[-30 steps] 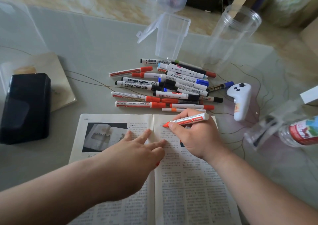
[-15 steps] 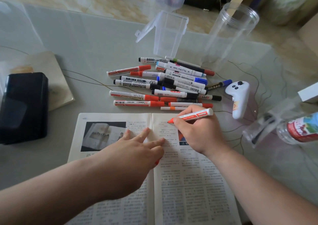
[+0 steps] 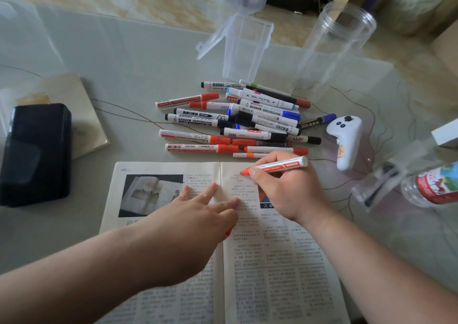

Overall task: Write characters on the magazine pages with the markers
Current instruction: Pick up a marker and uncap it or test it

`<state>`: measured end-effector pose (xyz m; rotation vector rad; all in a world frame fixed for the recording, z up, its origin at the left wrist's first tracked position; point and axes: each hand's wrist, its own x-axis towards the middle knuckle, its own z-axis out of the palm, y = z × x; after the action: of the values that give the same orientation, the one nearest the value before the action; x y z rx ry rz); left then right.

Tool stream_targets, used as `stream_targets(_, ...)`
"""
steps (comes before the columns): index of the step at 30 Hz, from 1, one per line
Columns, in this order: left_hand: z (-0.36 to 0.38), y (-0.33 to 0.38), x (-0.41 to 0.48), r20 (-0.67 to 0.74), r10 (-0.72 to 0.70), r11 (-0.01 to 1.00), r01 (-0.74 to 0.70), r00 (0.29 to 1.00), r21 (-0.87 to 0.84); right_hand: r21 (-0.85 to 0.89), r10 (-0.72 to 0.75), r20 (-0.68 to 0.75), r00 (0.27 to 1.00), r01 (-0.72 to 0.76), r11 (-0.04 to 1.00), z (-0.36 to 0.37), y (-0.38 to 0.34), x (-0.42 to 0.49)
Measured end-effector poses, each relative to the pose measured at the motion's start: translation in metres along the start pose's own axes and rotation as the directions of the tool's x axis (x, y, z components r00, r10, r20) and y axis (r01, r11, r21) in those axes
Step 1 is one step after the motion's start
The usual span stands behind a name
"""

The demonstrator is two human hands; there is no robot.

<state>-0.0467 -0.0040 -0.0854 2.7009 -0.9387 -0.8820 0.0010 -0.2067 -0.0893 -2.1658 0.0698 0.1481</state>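
An open magazine (image 3: 272, 261) lies flat at the table's near edge. My right hand (image 3: 290, 189) grips a red whiteboard marker (image 3: 280, 165), uncapped, with its red tip down near the top left of the right-hand page. My left hand (image 3: 195, 214) rests with straight, spread fingers across the centre fold, pressing the pages flat. A small red piece (image 3: 228, 232) peeks out from under that hand. A heap of markers (image 3: 238, 123) in red, black and blue lies just beyond the magazine.
Beyond the markers stand a clear lidded box (image 3: 244, 48) and a clear round jar (image 3: 332, 51). A black case (image 3: 36, 154) sits on a booklet at left. A white controller (image 3: 345, 140), a plastic bottle (image 3: 431, 185) and a clear holder lie at right.
The marker tip has crept slightly up the right-hand page with my right hand. My left hand has stayed pressed on the fold.
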Motion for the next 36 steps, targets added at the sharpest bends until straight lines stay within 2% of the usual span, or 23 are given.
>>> stream_targets(5, -0.0019, 0.0005, -0.0005, 0.002, -0.003, 1.000, 0.003, 1.000, -0.009, -0.012, 0.028, 0.028, 0.999, -0.028, 1.000, -0.0013, -0.0015, 0.0010)
stream_targets(9, -0.0018, 0.0005, -0.0007, 0.000, -0.004, 1.000, 0.004, 1.000, -0.014, -0.031, -0.053, 0.074, 0.996, 0.055, 0.998, 0.0021, 0.0001, -0.0029)
stream_targets(20, -0.0015, -0.0005, -0.0005, 0.005, -0.006, 1.000, 0.007, 1.000, -0.030, -0.034, -0.019, 0.181, 0.983, 0.026, 0.999, -0.0013, -0.0011, -0.0042)
stream_targets(24, 0.0001, -0.0022, -0.0006, 0.000, -0.002, 1.000, 0.002, 1.000, -0.027, -0.067, 0.007, 0.151, 0.989, 0.003, 0.998, -0.0015, -0.0006, -0.0009)
stream_targets(28, -0.0022, -0.0012, -0.0009, 0.022, 0.003, 1.000, -0.003, 1.000, -0.009, -0.015, 0.001, 0.064, 0.998, 0.000, 1.000, -0.0060, 0.0001, 0.0005)
stream_targets(36, -0.0053, 0.0007, -0.0022, 0.033, 0.004, 1.000, -0.003, 0.999, -0.015, -0.027, 0.018, 0.046, 0.999, -0.017, 0.999, -0.0024, 0.0011, -0.0010)
